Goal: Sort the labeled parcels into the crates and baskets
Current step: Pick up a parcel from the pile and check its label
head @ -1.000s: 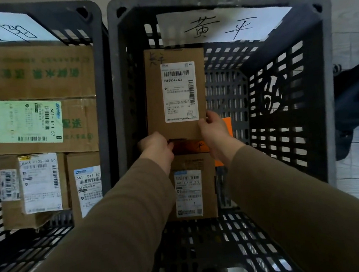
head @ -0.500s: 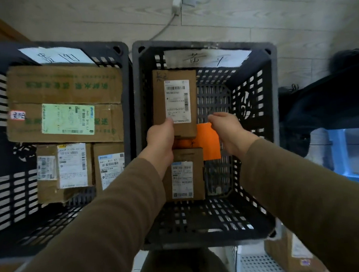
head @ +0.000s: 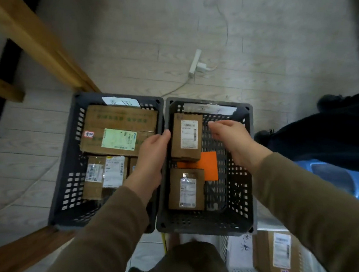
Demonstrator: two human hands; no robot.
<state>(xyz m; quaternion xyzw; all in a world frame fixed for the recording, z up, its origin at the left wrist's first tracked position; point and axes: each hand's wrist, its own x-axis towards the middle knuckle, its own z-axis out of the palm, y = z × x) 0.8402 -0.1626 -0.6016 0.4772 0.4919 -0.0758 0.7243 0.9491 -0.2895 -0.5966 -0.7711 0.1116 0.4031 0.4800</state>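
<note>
Two dark grey slotted crates stand side by side on the floor. The right crate (head: 206, 228) holds a brown labeled parcel (head: 186, 137) at its far end, an orange parcel (head: 209, 166) under it, and another brown labeled parcel (head: 186, 190) nearer me. My left hand (head: 152, 156) hovers over the crates' shared rim, fingertips at the far parcel's left edge, holding nothing. My right hand (head: 230, 139) hangs relaxed to the right of that parcel, apart from it and empty. The left crate (head: 68, 180) holds a large carton (head: 119, 124) with a green label and smaller labeled boxes (head: 105, 174).
A white basket (head: 235, 271) at the bottom right holds a labeled brown box (head: 275, 254). A blue stool (head: 333, 177) and a person in dark clothes (head: 329, 133) are at the right. A power strip (head: 195, 64) with a cable lies beyond the crates. A wooden frame (head: 38, 46) rises at the left.
Both hands have let go of the far parcel, which stays in the right crate, and have drawn apart. The view has pulled up and back from the crates.
</note>
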